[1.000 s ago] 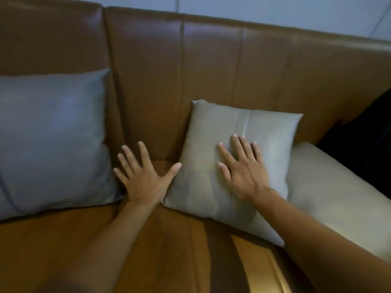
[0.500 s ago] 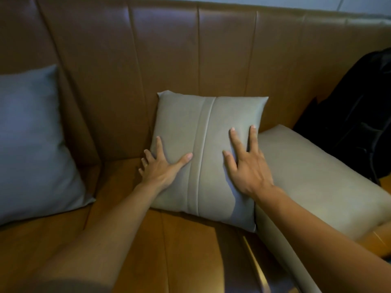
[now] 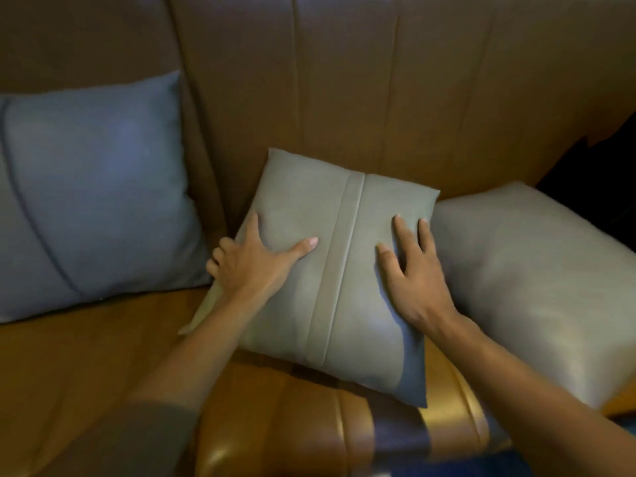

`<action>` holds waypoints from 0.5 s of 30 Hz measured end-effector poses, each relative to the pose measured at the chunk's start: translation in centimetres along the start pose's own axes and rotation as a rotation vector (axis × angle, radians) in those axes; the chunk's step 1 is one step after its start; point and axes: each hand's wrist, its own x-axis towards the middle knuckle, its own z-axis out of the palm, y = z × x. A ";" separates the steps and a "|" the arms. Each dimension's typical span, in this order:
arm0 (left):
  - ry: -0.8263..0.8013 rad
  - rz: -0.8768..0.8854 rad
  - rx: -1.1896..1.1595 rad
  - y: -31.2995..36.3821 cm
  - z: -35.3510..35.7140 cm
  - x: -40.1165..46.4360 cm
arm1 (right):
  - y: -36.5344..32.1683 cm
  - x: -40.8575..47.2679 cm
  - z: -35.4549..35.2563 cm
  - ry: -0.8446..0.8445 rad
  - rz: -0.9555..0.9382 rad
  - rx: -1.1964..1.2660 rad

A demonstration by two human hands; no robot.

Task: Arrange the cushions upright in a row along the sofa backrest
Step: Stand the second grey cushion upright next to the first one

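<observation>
A grey-green cushion (image 3: 344, 218) with a centre seam leans against the brown leather sofa backrest (image 3: 344, 80) in the middle. My left hand (image 3: 251, 261) grips its left edge, thumb on the front and fingers curled behind. Flat on its right half lies my right hand (image 3: 411, 270), fingers spread. A blue cushion (image 3: 93, 191) stands upright against the backrest at the left. At the right, a pale beige cushion (image 3: 537, 287) lies tilted on the seat, touching the middle cushion's right edge.
The tan sofa seat (image 3: 113, 356) runs along the front, its rounded edge near the bottom. A dark object (image 3: 592, 173) sits in the far right corner behind the beige cushion.
My left hand went from resting open on the seat to gripping the middle cushion's left edge. The right hand stays pressed on the front. The view has shifted closer and back towards the left.
</observation>
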 end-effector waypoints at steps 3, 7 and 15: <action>-0.043 -0.091 0.144 -5.3 -2.6 -2.6 | -2.4 -3.6 3.1 -0.138 0.045 0.011; -0.051 -0.077 0.250 -12.0 -3.2 -6.5 | -5.2 -7.5 6.5 -0.316 0.101 -0.131; -0.116 0.470 0.271 -16.0 -2.7 -6.3 | -11.3 -8.7 11.1 -0.431 -0.479 -0.579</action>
